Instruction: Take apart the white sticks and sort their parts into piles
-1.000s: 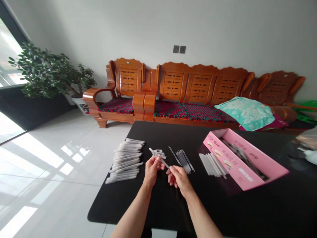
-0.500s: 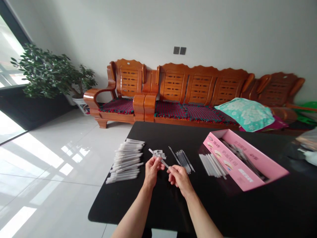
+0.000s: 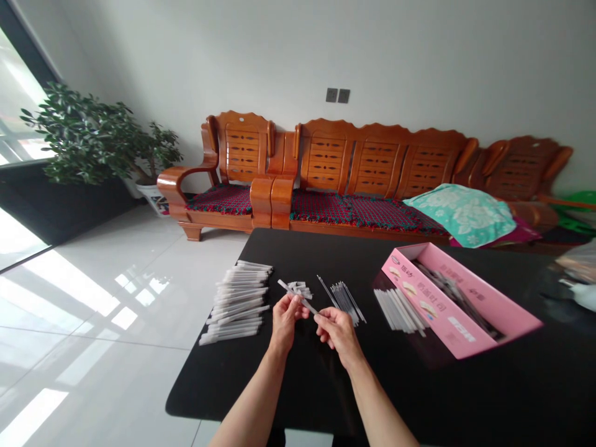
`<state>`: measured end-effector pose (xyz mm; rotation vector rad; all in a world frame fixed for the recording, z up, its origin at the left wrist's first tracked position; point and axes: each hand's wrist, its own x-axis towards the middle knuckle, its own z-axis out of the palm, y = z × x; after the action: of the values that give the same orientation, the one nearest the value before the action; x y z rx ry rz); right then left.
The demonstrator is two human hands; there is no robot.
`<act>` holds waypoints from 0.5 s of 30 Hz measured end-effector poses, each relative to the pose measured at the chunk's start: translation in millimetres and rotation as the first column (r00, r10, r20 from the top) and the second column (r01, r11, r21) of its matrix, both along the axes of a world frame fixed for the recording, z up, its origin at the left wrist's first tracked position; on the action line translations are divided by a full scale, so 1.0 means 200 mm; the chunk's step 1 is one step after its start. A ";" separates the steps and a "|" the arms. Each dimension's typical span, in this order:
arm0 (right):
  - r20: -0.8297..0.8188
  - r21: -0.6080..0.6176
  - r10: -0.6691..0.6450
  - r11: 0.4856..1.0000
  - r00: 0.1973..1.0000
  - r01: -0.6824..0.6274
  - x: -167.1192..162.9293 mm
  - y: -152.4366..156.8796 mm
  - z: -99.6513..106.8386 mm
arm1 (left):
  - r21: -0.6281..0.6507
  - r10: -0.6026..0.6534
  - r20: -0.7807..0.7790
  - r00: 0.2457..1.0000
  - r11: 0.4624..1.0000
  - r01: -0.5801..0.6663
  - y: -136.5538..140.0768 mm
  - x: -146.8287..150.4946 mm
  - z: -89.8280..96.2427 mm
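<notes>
one slim, whitish-grey plastic-looking stick [image 3: 308, 306] was in hand, held slantwise above the glossy black tabletop [image 3: 223, 385], its far end pointing toward the upper left. the left hand [image 3: 285, 313] pinched it near its middle, thumb against fingers; the right hand [image 3: 339, 329] had thumb and forefinger closed narrowly on its near end. whether its parts were fully joined was too small to tell.

judging by how things lay, the work was partway through. on the left, a long heap of pale, translucent plastic-looking tubes [image 3: 239, 302] lay side by side near the table edge, perhaps the finished lot, though the pictures did not settle that. several sets of pieces lay loose and seemed yet to be used: a small cluster of short, whitish pieces [image 3: 300, 288] just beyond the left hand, a fan of thin, dark rods with paler near ends [image 3: 344, 299] beyond the right hand, and a row of whitish, straight tubes [image 3: 400, 309] beside the open pink cardboard box [image 3: 433, 304]. inside that box lay many dark grey, slender pieces [image 3: 454, 290], too jumbled to count. at least the held stick, then, appeared unfinished or not yet put down.
</notes>
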<state>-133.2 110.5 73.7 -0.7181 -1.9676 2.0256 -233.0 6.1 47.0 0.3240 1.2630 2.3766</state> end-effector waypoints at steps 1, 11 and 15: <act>0.013 0.002 0.009 1.000 1.000 -0.009 0.00 0.00 0.00 | -0.003 0.000 0.000 1.000 1.000 0.000 0.00 0.00 0.00; 0.036 0.010 0.031 0.999 0.999 -0.031 0.00 -0.01 0.00 | -0.002 -0.007 -0.003 1.000 1.000 0.007 0.00 0.00 0.00; -0.003 0.062 0.008 0.998 1.000 -0.008 0.01 -0.01 0.00 | -0.009 -0.001 -0.003 1.000 1.000 0.001 0.00 0.00 0.00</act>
<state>-130.7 109.0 72.8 -0.6940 -2.0249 1.9588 -233.4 6.1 46.2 0.3252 1.2741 2.3700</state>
